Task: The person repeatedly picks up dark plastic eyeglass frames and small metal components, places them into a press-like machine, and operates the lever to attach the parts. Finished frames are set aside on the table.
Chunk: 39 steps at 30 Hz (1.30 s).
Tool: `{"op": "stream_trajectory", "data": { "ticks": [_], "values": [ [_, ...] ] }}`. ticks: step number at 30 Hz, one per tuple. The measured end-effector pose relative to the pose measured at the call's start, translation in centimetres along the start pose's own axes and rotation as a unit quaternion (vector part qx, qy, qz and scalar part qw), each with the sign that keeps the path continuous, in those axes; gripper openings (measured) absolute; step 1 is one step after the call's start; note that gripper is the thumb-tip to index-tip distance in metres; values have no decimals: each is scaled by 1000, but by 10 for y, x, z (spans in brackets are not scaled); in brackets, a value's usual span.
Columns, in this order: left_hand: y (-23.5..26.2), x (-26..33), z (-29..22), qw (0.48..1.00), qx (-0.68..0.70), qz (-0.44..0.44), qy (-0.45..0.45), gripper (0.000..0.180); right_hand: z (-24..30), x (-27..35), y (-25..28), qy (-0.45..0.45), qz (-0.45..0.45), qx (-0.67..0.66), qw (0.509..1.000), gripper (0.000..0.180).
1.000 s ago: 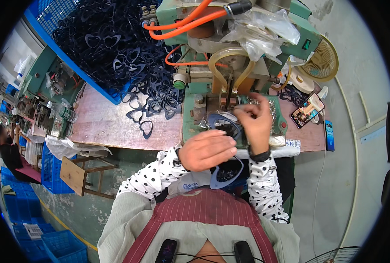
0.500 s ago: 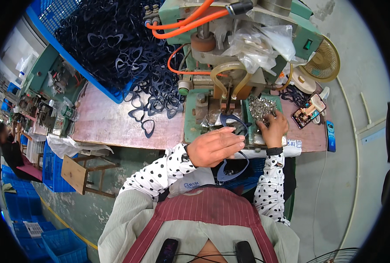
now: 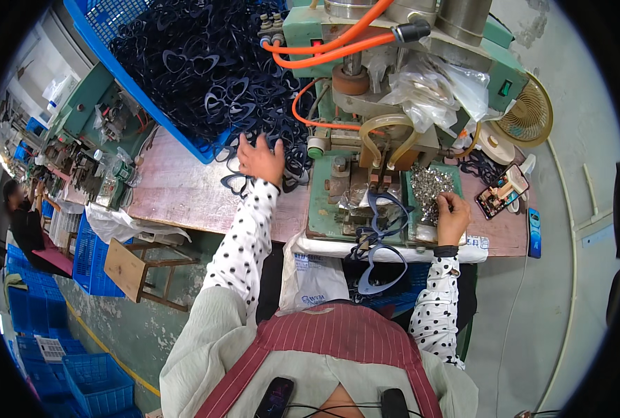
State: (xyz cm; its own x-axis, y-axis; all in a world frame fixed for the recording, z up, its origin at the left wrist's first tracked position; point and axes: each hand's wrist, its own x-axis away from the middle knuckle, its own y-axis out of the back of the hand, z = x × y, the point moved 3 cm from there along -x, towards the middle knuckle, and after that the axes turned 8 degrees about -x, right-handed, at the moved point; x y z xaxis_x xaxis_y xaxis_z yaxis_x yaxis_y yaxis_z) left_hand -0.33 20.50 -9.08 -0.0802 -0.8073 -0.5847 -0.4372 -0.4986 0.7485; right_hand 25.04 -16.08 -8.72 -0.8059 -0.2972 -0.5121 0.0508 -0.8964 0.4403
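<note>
My left hand (image 3: 261,161) reaches over the near edge of a heap of dark blue heart-shaped glasses frames (image 3: 205,90), its fingers spread and touching or just above the nearest ones. My right hand (image 3: 453,219) is at the right edge of a green tray (image 3: 452,169) of small shiny metal pieces (image 3: 430,188). Its fingertips are pinched together; whatever they hold is too small to make out. Between the hands, one heart-shaped glasses frame (image 3: 384,287) sits at the green press (image 3: 322,221), one lens near the tooling and the other hanging past the table edge.
A blue crate (image 3: 158,132) bears the heap at the table's back left. Orange hoses (image 3: 338,52) and a plastic bag (image 3: 428,90) hang about the press. At right are a phone (image 3: 503,191) and a fan (image 3: 526,115). A wooden stool (image 3: 125,268) stands at left.
My left hand has left the glasses frame at the press and moved up and left to the heap, its fingers spreading. My right hand has drawn slightly back from the metal pieces, fingertips now together.
</note>
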Motion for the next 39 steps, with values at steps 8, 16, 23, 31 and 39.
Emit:
{"op": "stream_trajectory", "data": {
  "ticks": [8, 16, 23, 31, 39],
  "values": [
    [-50, 22, 32, 991, 44, 100, -77, 26, 0, 2, 2, -13, -22, 5, 1000, 10],
    [28, -13, 47, 937, 84, 21, -339, 17, 0, -3, 3, -43, 6, -21, 999, 11],
    [123, 40, -17, 946, 272, 3, -176, 12, 95, -7, 3, -7, 51, -190, 980, 14],
    [201, 104, -106, 743, 393, -26, -542, 33, 161, 13, -9, -43, 200, -302, 931, 29],
    [198, 115, -109, 645, 467, 4, -605, 33, 173, 5, -20, -109, 187, -341, 915, 46]
  ]
}}
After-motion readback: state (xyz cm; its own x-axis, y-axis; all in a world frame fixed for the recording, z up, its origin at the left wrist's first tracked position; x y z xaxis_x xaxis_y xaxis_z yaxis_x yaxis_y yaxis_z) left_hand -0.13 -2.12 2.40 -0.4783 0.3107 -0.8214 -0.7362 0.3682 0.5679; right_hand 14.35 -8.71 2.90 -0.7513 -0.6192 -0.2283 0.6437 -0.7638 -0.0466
